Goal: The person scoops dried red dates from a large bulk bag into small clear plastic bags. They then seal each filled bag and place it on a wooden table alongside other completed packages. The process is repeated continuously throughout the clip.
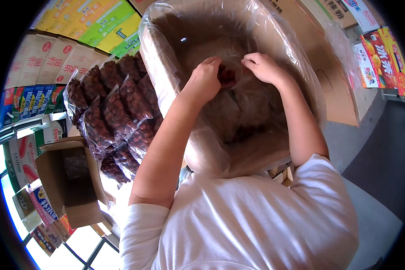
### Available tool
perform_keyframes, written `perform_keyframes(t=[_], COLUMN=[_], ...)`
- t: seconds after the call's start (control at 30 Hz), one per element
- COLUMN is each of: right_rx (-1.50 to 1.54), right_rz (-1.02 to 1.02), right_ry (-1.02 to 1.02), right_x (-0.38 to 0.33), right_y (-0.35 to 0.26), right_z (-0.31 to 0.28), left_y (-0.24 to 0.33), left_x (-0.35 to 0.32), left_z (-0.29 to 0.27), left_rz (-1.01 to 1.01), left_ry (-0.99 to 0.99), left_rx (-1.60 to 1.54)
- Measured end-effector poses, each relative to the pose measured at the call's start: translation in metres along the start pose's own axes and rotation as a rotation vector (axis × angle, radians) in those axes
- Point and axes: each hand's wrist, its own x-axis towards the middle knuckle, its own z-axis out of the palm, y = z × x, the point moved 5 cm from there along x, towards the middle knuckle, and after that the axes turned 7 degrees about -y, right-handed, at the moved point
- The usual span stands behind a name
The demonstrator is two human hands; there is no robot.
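Both of my hands are inside a large cardboard box lined with clear plastic (308, 85). Between them hangs a small clear plastic bag (228, 77) with dark red pieces, perhaps dried fruit, at its bottom. My left hand (206, 80) has its fingers closed on the bag's left side. Opposite it, my right hand (262, 68) pinches the bag's upper right edge with thumb and fingers. Lower in the lined box lie more dark pieces (245, 132), in shadow and hard to make out.
Several filled clear bags of dark red pieces (119, 105) are piled left of the lined box. An open brown carton (72, 180) stands nearer on the left. Stacked yellow and green cartons (99, 24) rise behind. Colourful boxes (387, 63) stand at the far right.
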Motion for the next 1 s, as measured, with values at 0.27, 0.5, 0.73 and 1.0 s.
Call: perform_keyframes(t=[0.27, 0.5, 0.73, 1.0], right_rx=[-0.641, -0.665, -0.458, -0.689], right_rz=[0.312, -0.232, 0.121, -0.116], right_ry=[-0.991, -0.966, -0.760, -0.901], right_x=[-0.030, -0.072, -0.084, -0.057], right_y=[0.048, 0.126, 0.095, 0.052], right_z=[0.120, 0.211, 0.177, 0.180], left_y=[0.006, 0.000, 0.005, 0.005], left_x=[-0.002, 0.000, -0.002, -0.002], left_z=[-0.004, 0.000, -0.005, -0.004], left_rz=[-0.085, -0.110, -0.103, -0.117], left_ry=[-0.080, -0.116, -0.088, -0.100], left_rx=[-0.037, -0.029, -0.021, -0.077])
